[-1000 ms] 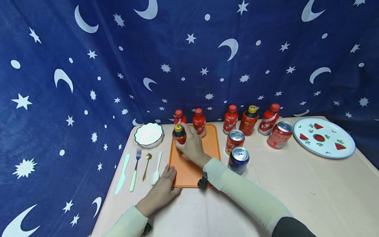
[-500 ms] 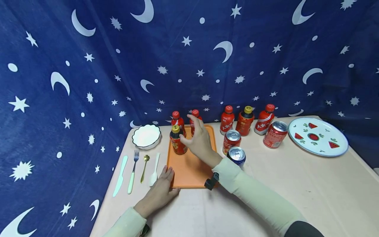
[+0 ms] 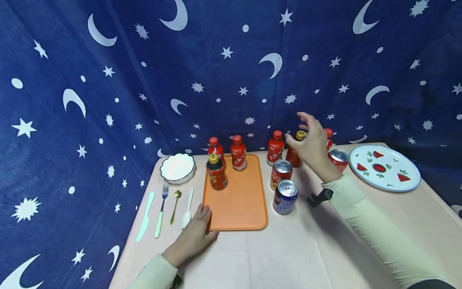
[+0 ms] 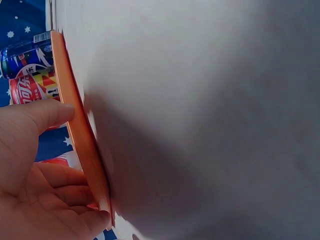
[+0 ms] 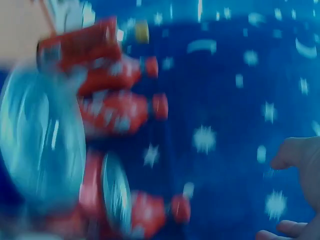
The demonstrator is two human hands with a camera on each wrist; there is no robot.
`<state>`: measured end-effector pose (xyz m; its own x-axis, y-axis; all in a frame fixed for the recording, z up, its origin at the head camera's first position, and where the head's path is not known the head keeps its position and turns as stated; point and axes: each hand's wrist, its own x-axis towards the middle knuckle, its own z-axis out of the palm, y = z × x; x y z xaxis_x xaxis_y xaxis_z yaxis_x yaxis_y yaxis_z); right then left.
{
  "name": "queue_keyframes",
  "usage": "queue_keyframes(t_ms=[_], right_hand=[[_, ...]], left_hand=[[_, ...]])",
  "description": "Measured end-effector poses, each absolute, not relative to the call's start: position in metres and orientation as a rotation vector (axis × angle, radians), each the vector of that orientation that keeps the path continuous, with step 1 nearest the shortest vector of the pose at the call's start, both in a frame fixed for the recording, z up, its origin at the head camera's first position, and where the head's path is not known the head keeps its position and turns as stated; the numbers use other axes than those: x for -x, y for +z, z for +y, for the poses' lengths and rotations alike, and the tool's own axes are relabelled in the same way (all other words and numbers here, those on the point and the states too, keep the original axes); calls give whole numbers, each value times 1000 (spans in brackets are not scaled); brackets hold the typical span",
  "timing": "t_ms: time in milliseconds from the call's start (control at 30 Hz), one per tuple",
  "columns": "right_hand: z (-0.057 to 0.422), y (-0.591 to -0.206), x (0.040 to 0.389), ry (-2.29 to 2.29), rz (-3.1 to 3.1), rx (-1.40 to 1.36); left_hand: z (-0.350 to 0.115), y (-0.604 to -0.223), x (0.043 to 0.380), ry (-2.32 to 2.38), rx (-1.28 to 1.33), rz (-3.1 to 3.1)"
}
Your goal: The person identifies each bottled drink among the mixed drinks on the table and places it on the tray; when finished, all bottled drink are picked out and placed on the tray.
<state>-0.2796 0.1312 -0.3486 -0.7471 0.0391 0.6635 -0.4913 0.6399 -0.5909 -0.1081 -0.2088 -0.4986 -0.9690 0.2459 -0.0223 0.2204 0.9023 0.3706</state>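
Note:
My left hand point(image 3: 195, 234) holds the near left corner of the orange tray point(image 3: 238, 208); in the left wrist view its thumb point(image 4: 57, 113) lies on the near edge and the curled fingers at the corner. On the tray stand a dark-topped red bottle point(image 3: 217, 176) with a gold cap and two red bottles point(image 3: 238, 154) point(image 3: 213, 145) with red caps. My right hand point(image 3: 313, 144) is up at the back of the table with fingers spread and holding nothing. It overlaps another gold-capped bottle point(image 3: 293, 157) and partly hides a red-capped bottle point(image 3: 328, 134).
Right of the tray stand a red bottle point(image 3: 276, 148), a red can point(image 3: 280, 173) and a blue can point(image 3: 285, 198). Another red can point(image 3: 339, 158) is beside a watermelon-patterned plate point(image 3: 388, 182). Left are a white bowl point(image 3: 177, 167), knife point(image 3: 145, 218), fork point(image 3: 159, 222) and two spoons point(image 3: 175, 208) point(image 3: 187, 218).
My right hand has let go of the gold-capped bottle on the tray, then lifted and swung right to the back row of bottles. The left hand stays at the tray corner.

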Motion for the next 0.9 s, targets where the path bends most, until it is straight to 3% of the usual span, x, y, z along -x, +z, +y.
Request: queue_keyframes(t_ms=[267,900], right_hand=[[172,-386,303,956,-2291,-230],[178,-450,329,1001,-2321,-198]], left_hand=[[-211,-498,108,545,-336,3021],[-208,-498,111,530,-374,3002]])
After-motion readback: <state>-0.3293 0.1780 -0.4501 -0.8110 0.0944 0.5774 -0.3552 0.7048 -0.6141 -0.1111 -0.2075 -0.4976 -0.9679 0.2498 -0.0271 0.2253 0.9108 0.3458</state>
